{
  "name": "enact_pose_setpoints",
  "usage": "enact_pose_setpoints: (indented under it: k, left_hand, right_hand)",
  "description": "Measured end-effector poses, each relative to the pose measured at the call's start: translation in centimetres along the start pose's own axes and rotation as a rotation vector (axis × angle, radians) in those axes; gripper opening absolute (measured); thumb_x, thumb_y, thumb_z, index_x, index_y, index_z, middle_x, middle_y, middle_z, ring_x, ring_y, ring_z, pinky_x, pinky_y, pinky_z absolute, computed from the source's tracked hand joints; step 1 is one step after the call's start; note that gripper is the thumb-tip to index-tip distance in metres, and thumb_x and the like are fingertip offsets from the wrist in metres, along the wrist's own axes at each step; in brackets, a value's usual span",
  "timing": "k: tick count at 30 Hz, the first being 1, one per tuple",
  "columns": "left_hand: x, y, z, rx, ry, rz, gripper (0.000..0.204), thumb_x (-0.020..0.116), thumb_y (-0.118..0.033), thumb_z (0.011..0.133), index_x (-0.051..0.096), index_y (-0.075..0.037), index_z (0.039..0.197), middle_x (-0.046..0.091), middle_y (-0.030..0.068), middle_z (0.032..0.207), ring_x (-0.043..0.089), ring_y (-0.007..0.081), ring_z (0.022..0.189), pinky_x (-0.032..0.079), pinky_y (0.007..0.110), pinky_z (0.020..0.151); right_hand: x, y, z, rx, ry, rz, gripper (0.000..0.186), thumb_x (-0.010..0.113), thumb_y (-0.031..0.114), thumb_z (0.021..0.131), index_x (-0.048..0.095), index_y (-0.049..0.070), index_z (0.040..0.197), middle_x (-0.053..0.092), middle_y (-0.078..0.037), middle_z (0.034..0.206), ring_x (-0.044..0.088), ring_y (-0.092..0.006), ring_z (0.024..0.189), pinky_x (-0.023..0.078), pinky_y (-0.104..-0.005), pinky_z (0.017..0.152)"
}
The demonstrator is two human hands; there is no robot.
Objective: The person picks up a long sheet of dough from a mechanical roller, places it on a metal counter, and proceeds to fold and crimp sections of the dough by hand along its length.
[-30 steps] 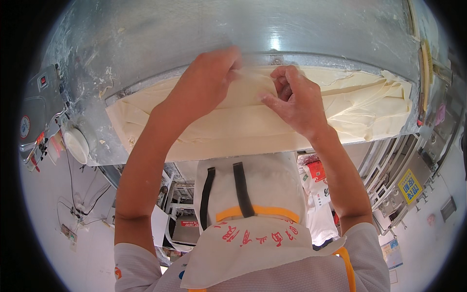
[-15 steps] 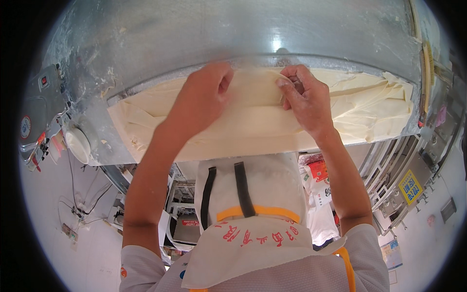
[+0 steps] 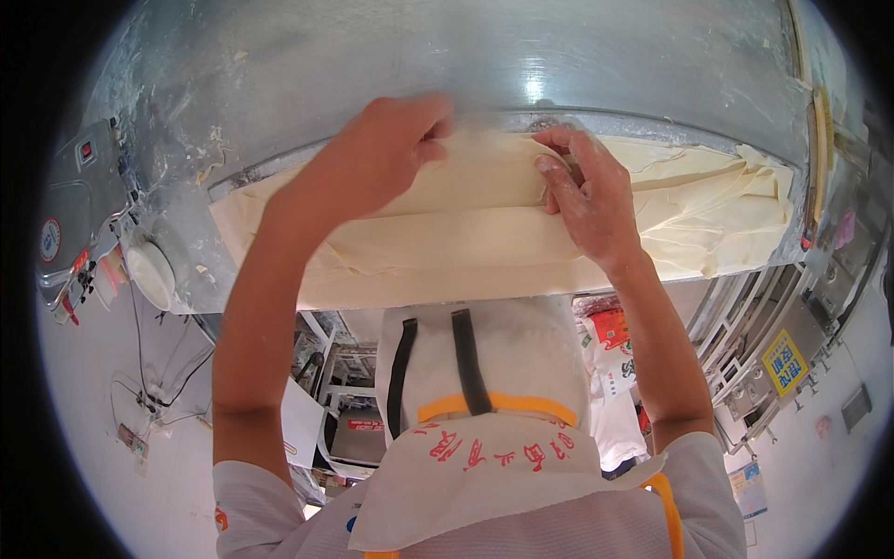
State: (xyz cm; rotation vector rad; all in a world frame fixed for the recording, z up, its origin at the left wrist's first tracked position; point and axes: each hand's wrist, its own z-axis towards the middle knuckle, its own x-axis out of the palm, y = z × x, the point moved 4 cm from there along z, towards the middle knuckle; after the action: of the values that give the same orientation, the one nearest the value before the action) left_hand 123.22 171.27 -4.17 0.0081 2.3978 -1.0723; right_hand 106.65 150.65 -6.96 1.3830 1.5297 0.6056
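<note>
A long sheet of pale dough (image 3: 484, 252), layered and creased at its right, lies along the near edge of a flour-streaked metal worktop (image 3: 307, 65). My left hand (image 3: 386, 154) is over the dough's far part, left of centre, fingers bent and smeared by motion, so its grip is unclear. My right hand (image 3: 587, 191), flour on its fingertips, is closed on a thin fold of the dough, right of centre. A hazy, blurred patch lies between my hands.
A metal appliance (image 3: 79, 214) with a red switch and a white bowl (image 3: 149, 275) sit at the left edge. Wooden sticks (image 3: 819, 158) line the right edge. White sacks (image 3: 610, 373) and metal racks (image 3: 745, 326) are below the worktop, near cables (image 3: 158, 401) at left.
My left hand dipped toward me, then moved back up and left, away from me. My right hand has moved slightly right since a second ago, closing on the dough fold.
</note>
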Motion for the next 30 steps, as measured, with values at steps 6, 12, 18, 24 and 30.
enact_pose_setpoints:
  k: [6,12,18,24,30]
  left_hand:
    - [0.6,1.4,0.8,-0.060,0.002,-0.101,0.018,0.077,-0.002,0.099,0.061,0.000,0.108,0.066,0.0080,0.087,0.059,0.0219,0.079,0.051,0.038,0.076]
    - [3.8,1.8,-3.4,-0.047,-0.273,-0.012,0.030,0.089,0.000,0.088,0.063,-0.001,0.102,0.067,0.0089,0.090,0.059,0.0244,0.077,0.053,0.037,0.075]
    - [3.8,2.1,-4.1,-0.029,-0.387,0.043,0.028,0.088,-0.001,0.090,0.061,-0.002,0.099,0.065,0.0109,0.087,0.054,0.0262,0.074,0.052,0.037,0.073]
    - [-0.7,2.3,-1.8,-0.093,-0.026,-0.015,0.018,0.079,-0.003,0.099,0.062,-0.001,0.103,0.065,0.0073,0.086,0.055,0.0207,0.076,0.052,0.037,0.073]
    - [-1.6,2.9,-0.5,-0.102,0.075,-0.135,0.017,0.078,-0.003,0.100,0.062,-0.001,0.107,0.064,0.0035,0.086,0.056,0.0155,0.078,0.052,0.034,0.073]
  right_hand:
    - [-0.1,0.4,0.0,0.035,-0.017,0.013,0.018,0.069,0.004,0.107,0.072,0.002,0.125,0.072,-0.011,0.112,0.069,-0.0186,0.071,0.058,-0.0334,0.066]
    - [-0.1,0.5,0.0,0.030,-0.023,0.002,0.017,0.069,0.003,0.107,0.073,0.002,0.124,0.070,-0.010,0.108,0.068,-0.0185,0.066,0.056,-0.0337,0.064]
    - [0.0,0.5,0.0,0.016,-0.034,0.007,0.017,0.069,0.003,0.107,0.073,0.003,0.123,0.071,-0.010,0.109,0.066,-0.0189,0.067,0.056,-0.0337,0.064]
    - [0.1,0.5,-0.1,0.045,-0.038,0.003,0.017,0.071,0.003,0.107,0.073,0.003,0.124,0.072,-0.010,0.109,0.067,-0.0181,0.068,0.056,-0.0338,0.065]
    - [0.2,0.1,-0.1,0.058,-0.038,-0.001,0.016,0.071,0.004,0.107,0.073,0.002,0.123,0.071,-0.010,0.107,0.068,-0.0172,0.066,0.056,-0.0338,0.064]
